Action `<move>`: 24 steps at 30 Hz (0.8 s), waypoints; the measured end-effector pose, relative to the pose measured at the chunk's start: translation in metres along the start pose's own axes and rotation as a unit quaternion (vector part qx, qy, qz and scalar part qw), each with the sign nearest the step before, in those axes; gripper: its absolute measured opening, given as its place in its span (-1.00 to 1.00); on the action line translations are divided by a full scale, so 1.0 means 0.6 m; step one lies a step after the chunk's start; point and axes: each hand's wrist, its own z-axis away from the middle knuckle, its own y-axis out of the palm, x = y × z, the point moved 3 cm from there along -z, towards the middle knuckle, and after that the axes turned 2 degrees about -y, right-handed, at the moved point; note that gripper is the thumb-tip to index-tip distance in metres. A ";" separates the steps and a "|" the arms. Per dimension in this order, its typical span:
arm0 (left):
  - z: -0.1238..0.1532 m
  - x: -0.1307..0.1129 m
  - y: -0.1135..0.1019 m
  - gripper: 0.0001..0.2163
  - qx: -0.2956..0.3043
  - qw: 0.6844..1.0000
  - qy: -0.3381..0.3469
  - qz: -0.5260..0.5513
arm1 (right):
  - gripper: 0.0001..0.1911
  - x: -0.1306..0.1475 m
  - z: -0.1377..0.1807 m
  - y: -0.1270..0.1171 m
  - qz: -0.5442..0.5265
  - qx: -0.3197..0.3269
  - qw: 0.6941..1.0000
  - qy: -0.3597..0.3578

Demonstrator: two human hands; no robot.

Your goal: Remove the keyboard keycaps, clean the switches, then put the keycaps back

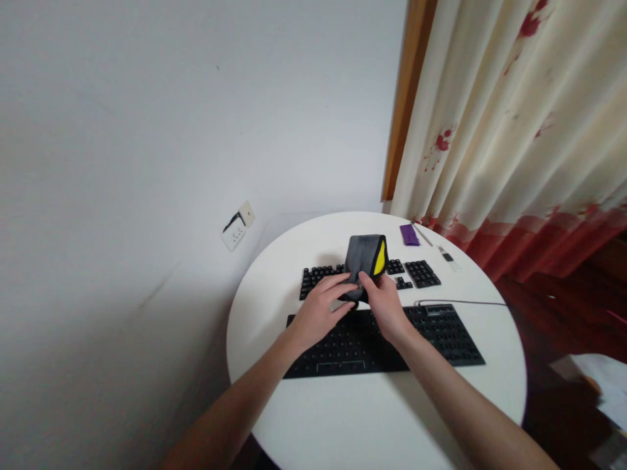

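Extending lengthwise toward twelve o'clock, the grey-and-yellow cloth (363, 254) is gripped by the right hand (386, 303); the left hand (319, 305) meets its seven-o'clock edge, grip indeterminate.

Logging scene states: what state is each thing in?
Gray cloth: folded, yellow part showing, held above the table
Left hand: fingers on the cloth
Right hand: gripping the cloth
Black keycaps: laid out in blocks, partly hidden
Keyboard: lying flat, keycaps apparently off
Purple piece: lying flat
Cable: trailing to table's right edge
Curtain: hanging in folds
Wall socket: too small to tell
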 end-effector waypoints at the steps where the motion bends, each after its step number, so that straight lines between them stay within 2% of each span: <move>1: 0.009 0.005 -0.004 -0.71 0.017 1.000 -0.005 -0.001 | -0.58 -0.007 0.000 -0.011 -0.009 -0.019 1.000 0.011; 3: 0.033 0.028 -0.024 -0.68 0.008 0.999 -0.049 -0.001 | -0.60 -0.022 0.002 -0.040 -0.025 -0.041 0.998 0.049; 7: 0.122 0.111 -0.065 -0.69 -0.111 0.971 -0.211 -0.032 | -0.58 -0.035 0.021 -0.117 -0.015 -0.100 0.991 0.083; 9: 0.178 0.146 -0.068 -0.64 -0.139 0.952 -0.268 -0.057 | -0.58 -0.035 0.037 -0.157 -0.001 -0.143 0.986 0.084; 11: 0.226 0.163 -0.059 -0.64 -0.139 0.944 -0.293 -0.066 | -0.55 -0.034 0.055 -0.189 0.002 -0.176 0.979 0.100; 13: 0.258 0.158 -0.046 -0.64 -0.128 0.950 -0.268 -0.096 | -0.52 -0.031 0.073 -0.212 0.002 -0.194 0.974 0.118; 16: 0.276 0.134 -0.029 -0.60 -0.110 0.958 -0.243 -0.108 | -0.51 -0.024 0.095 -0.232 0.025 -0.209 0.971 0.116; 20: 0.269 0.104 -0.011 -0.53 -0.089 0.961 -0.247 -0.083 | -0.41 -0.016 0.113 -0.246 0.066 -0.206 0.973 0.076; 24: 0.255 0.078 0.009 -0.55 -0.036 0.971 -0.226 -0.075 | -0.35 -0.008 0.124 -0.253 0.152 -0.192 0.968 0.047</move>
